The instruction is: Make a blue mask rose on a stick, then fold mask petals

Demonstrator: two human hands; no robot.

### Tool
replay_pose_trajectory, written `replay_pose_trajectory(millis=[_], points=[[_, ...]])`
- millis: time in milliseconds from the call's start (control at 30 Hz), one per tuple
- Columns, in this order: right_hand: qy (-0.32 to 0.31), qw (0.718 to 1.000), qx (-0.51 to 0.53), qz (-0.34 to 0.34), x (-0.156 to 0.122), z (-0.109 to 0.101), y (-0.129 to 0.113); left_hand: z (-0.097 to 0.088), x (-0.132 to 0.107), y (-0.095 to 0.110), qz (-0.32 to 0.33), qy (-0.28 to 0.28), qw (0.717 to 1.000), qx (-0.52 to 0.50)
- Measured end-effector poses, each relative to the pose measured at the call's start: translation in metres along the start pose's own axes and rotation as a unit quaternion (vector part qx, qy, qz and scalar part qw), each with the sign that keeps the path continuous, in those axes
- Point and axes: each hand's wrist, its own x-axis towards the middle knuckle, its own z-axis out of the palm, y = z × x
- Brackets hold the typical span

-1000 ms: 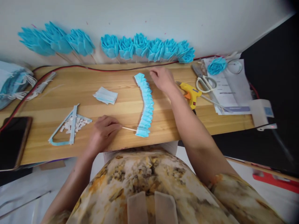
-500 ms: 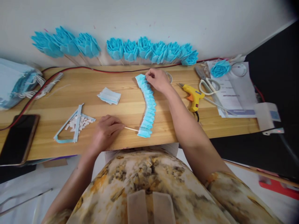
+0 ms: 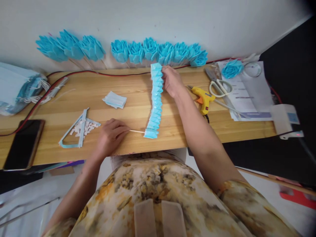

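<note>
A long strip of folded blue mask material (image 3: 156, 95) with pointed pleats runs up and down before me. My right hand (image 3: 171, 80) pinches its far end, which looks raised off the table. Its near end wraps against the tip of a thin wooden stick (image 3: 137, 131). The stick's other end is closed in the fingers of my left hand (image 3: 112, 136), low over the table's front edge. To the left lies a small stack of cut blue mask pieces (image 3: 115, 99). A yellow glue gun (image 3: 202, 98) rests just right of my right wrist.
Blue flowers on sticks (image 3: 150, 51) lean along the wall. At right are scissors (image 3: 221, 88), papers (image 3: 247, 98) and one more flower (image 3: 232, 68). At left stand a mask bundle (image 3: 18, 87), a phone (image 3: 24, 144), white scraps (image 3: 86, 128) and a red-black cable (image 3: 98, 73).
My right hand has drawn the strip's far end upward and slightly right, so the strip is straighter and longer. My left hand still holds the stick at the near end.
</note>
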Motion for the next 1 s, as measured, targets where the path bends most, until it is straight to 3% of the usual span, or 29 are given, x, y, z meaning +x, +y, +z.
replay_pose_trajectory(millis=[100, 200, 433, 633, 900, 1000], points=[[-0.010, 0.999, -0.031, 0.016, -0.003, 0.002, -0.003, -0.001, 0.001, 0.001, -0.006, -0.005, 1.000, 0.005], [-0.003, 0.992, -0.126, 0.020, -0.007, 0.003, -0.007, -0.002, 0.002, 0.002, -0.015, -0.014, 1.000, 0.006], [0.014, 0.950, -0.312, -0.007, -0.007, 0.005, -0.010, -0.005, 0.005, 0.001, -0.016, -0.038, 0.999, 0.009], [0.018, 0.941, -0.338, 0.003, -0.006, 0.005, -0.010, -0.009, 0.011, 0.000, -0.014, -0.069, 0.997, 0.020], [-0.007, 0.971, -0.239, 0.020, -0.004, 0.002, -0.005, -0.011, 0.018, -0.003, -0.010, -0.102, 0.995, 0.021], [-0.005, 0.960, -0.280, 0.010, -0.003, 0.001, -0.003, -0.013, 0.019, -0.005, -0.018, -0.119, 0.993, 0.009]])
